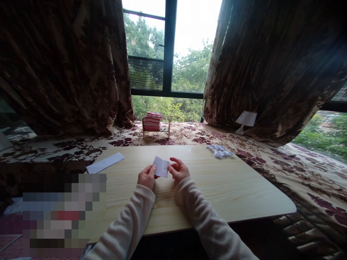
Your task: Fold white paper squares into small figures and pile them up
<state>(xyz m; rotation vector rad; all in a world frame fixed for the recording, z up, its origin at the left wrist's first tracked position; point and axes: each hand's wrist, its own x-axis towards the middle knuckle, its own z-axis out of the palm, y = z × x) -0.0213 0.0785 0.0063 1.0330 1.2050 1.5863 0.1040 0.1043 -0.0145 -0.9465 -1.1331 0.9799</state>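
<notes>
A small white sheet of paper (162, 167) with a crease down its middle is held up above the light wooden table. My left hand (147, 176) pinches its left edge between thumb and fingers. At the paper's right edge, my right hand (179, 170) grips it with the thumb and a finger, the other fingers curled above. Several folded white paper pieces (221, 151) lie in a pile at the table's back right. A stack of white paper strips (105, 163) rests at the back left.
The wooden table (217, 191) has a rounded right corner. Behind it, a small rack (156, 134) holds red-striped cloths on a flowered cover. A small lamp (246, 119) stands at the right, near dark curtains and a window. The lower left is pixelated.
</notes>
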